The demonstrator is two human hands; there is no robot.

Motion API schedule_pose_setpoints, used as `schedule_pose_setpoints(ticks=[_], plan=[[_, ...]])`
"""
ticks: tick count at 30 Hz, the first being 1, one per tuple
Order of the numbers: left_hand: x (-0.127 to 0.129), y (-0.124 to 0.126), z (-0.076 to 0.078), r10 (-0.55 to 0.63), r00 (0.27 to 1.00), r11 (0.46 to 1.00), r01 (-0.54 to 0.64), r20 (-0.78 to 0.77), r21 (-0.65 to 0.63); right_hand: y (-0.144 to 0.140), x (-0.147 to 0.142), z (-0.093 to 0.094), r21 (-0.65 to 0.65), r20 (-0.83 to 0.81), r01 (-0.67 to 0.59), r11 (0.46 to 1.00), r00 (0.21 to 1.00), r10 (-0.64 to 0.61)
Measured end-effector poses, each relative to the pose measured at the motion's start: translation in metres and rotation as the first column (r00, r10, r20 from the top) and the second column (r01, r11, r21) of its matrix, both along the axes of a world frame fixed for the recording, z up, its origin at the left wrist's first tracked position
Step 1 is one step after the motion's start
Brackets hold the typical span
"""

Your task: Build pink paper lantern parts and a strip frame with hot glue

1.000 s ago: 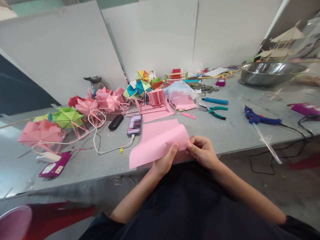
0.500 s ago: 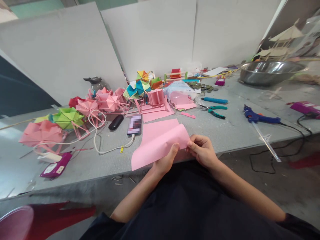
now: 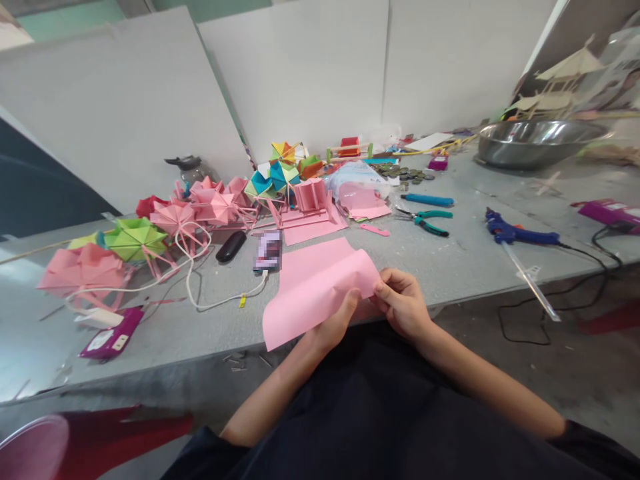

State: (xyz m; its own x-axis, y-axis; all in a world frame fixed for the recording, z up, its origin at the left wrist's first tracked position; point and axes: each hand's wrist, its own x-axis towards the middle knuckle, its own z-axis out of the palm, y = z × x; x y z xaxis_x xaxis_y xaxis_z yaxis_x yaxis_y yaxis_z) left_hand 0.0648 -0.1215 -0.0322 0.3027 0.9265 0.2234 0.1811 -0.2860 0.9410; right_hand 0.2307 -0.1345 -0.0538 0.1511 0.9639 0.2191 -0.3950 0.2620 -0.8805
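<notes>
Pink paper (image 3: 315,283), a sheet folded over on itself, is pinched at its near right corner by both hands at the front edge of the grey table (image 3: 450,267). The left hand (image 3: 333,323) has its thumb pressed on top of the sheet with the fingers hidden underneath; the right hand (image 3: 403,303) closes thumb and fingers on the same corner, just beside the left thumb. From the grip the sheet runs away to the left, its far part lying on the table and its lower left corner hanging past the table edge.

Just beyond the sheet's far left side lies a phone (image 3: 269,250) with a white cable (image 3: 200,293) plugged in, and a black case (image 3: 231,246) sits beside it. Farther out from the grip stand folded paper umbrellas (image 3: 175,217) in pink, green and mixed colours, with more pink sheets (image 3: 313,227) past the held one. To the right of the hands, well apart, lie green-handled pliers (image 3: 427,222) and a blue glue gun (image 3: 515,235); a metal bowl (image 3: 535,143) stands at the far right. A purple packet (image 3: 107,341) lies far to the left.
</notes>
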Motion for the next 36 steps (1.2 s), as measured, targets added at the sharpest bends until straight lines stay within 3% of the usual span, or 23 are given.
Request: schedule_pose_setpoints(ticks=[17,27,33,36], plan=[[0.0009,-0.0010,-0.0027,0.154,0.987,0.988,-0.153,-0.047,0.018,0.0006,0.0055,0.0013,-0.013,0.030,-0.095,0.995,0.995,0.095],[0.0032,-0.0034,0.0028,0.043,0.999,0.998,-0.043,0.000,0.043,0.0025,0.0036,-0.0012,-0.011,0.009,-0.043,0.999,0.999,0.043],[0.0020,-0.0031,-0.0004,0.100,0.989,0.994,-0.103,-0.108,-0.028,0.0035,0.0006,-0.0041,-0.013,-0.023,-0.008,1.000,1.000,0.007],[0.0033,-0.0036,0.0005,0.067,0.995,0.997,-0.069,-0.068,-0.025,0.0032,-0.0019,-0.0037,-0.015,-0.036,-0.007,1.000,0.999,0.007]])
